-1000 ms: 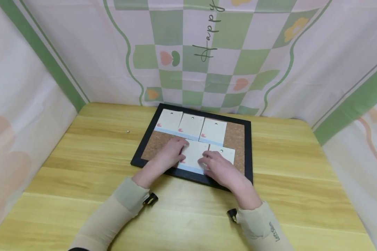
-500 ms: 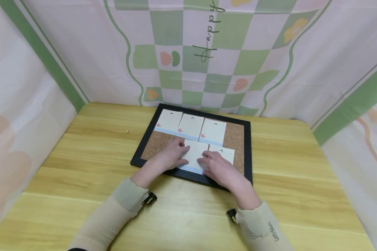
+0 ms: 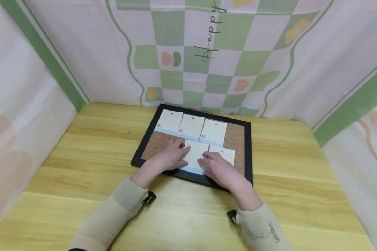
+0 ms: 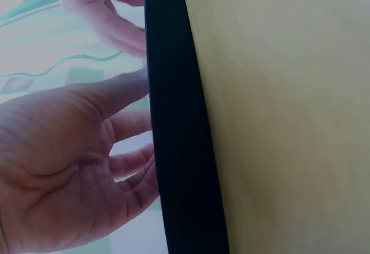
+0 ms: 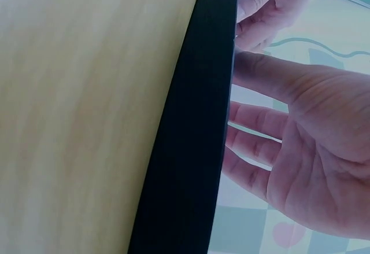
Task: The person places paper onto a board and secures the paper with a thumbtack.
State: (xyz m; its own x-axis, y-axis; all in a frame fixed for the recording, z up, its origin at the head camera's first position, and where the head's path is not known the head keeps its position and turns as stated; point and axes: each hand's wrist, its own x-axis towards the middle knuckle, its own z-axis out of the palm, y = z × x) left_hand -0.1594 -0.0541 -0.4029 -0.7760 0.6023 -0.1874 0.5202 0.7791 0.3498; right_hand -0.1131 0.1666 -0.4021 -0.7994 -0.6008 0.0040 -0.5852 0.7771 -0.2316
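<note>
A white card (image 3: 195, 155) with a blue bottom strip lies on the cork board (image 3: 235, 134) in the lower row. From its left side, my left hand (image 3: 168, 157) touches it with thumb and fingertips. My right hand (image 3: 221, 169) rests its fingertips at the card's right edge and partly covers the neighbouring pinned card (image 3: 227, 154). The left wrist view has the left palm (image 4: 63, 173) behind the black frame (image 4: 179, 121), fingers reaching over the board. Likewise, the right wrist view has the right hand (image 5: 312, 132) with extended fingers, their tips hidden by the frame.
Three pinned cards, the left card (image 3: 168, 120), middle card (image 3: 191, 126) and right card (image 3: 213, 132), form the upper row. A small silver pin (image 3: 128, 131) lies on the wooden table (image 3: 97, 153) left of the board. A patterned curtain (image 3: 194, 80) hangs behind.
My left hand has shifted slightly right, and its thumb now lies further over the card's lower left corner. The right hand and the board stay in place.
</note>
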